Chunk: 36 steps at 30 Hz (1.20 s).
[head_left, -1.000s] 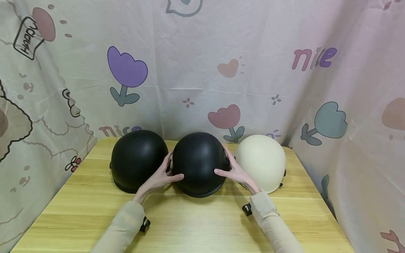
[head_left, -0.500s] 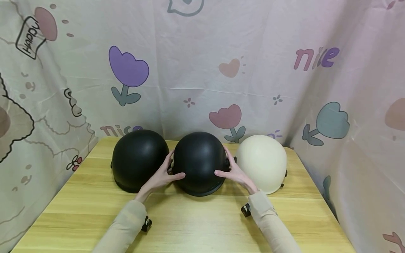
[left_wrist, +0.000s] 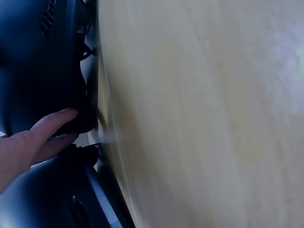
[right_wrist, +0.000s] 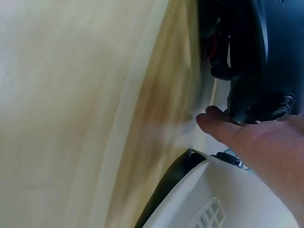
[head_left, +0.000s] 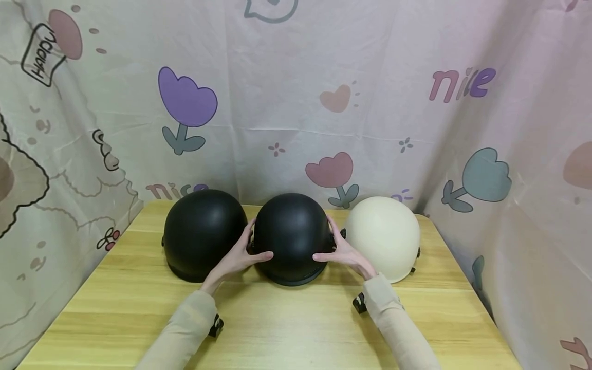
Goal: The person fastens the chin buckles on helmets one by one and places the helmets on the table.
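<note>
In the head view, a matte black helmet (head_left: 292, 236) stands in the middle of a row of three, between both hands. The left hand (head_left: 238, 257) grips its left side, thumb on the front of the shell and fingers running back along the side. On the opposite side, the right hand (head_left: 343, 252) holds it the same way, with its thumb near the lower front. Within the left wrist view, the left hand's fingers (left_wrist: 54, 121) lie against the dark shell's lower edge. From the right wrist, the right hand (right_wrist: 256, 137) shows beneath the black helmet's side fitting.
Another black helmet (head_left: 203, 236) stands close on the left, near the left hand. A cream helmet (head_left: 383, 239) with dark side fittings is at the right, just behind the right wrist. All are on a wooden table (head_left: 296, 329); a printed curtain (head_left: 277, 77) hangs behind it.
The middle black helmet, still held by both hands, has shifted slightly toward the back and looks a little smaller. The other two helmets have stayed in place.
</note>
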Tool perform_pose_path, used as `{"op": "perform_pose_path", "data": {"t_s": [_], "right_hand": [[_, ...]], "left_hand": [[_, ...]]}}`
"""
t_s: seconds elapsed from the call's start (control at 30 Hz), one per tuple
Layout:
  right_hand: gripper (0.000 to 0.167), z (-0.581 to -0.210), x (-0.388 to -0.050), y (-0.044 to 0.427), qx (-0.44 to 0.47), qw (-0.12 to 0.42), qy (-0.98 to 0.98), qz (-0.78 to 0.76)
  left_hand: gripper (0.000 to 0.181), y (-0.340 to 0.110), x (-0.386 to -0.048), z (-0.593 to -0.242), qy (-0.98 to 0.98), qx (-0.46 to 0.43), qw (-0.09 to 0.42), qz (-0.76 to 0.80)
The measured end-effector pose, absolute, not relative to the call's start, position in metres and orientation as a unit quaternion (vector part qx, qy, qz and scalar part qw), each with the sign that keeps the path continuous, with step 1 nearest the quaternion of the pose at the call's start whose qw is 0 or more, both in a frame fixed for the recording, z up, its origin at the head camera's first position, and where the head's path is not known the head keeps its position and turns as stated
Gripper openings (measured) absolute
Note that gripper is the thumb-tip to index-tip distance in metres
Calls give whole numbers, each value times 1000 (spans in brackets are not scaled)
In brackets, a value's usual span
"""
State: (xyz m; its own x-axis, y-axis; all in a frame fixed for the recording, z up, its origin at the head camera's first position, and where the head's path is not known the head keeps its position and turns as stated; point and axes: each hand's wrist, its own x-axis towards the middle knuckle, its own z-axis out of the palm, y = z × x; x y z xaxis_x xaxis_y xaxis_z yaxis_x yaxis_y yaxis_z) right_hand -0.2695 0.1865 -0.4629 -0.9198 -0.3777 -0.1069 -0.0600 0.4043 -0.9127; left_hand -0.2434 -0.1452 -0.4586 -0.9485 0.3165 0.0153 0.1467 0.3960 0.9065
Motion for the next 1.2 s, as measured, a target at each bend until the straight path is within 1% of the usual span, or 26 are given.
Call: {"op": "perform_pose_path", "data": {"t_s": [0.6,0.93,1.2], "right_hand": [[123,-471,-277,189,-141,166,821,-528],[125,-472,-277,191,-142,184,796,-559],[125,-472,-277,190,-137,179,798,-559]], "left_hand": [[113,-137,-245,-454,837,133,85,524],[114,-134,-244,-456,847,125,89,509],[113,-133,-243,-455,844,129,86,513]]}}
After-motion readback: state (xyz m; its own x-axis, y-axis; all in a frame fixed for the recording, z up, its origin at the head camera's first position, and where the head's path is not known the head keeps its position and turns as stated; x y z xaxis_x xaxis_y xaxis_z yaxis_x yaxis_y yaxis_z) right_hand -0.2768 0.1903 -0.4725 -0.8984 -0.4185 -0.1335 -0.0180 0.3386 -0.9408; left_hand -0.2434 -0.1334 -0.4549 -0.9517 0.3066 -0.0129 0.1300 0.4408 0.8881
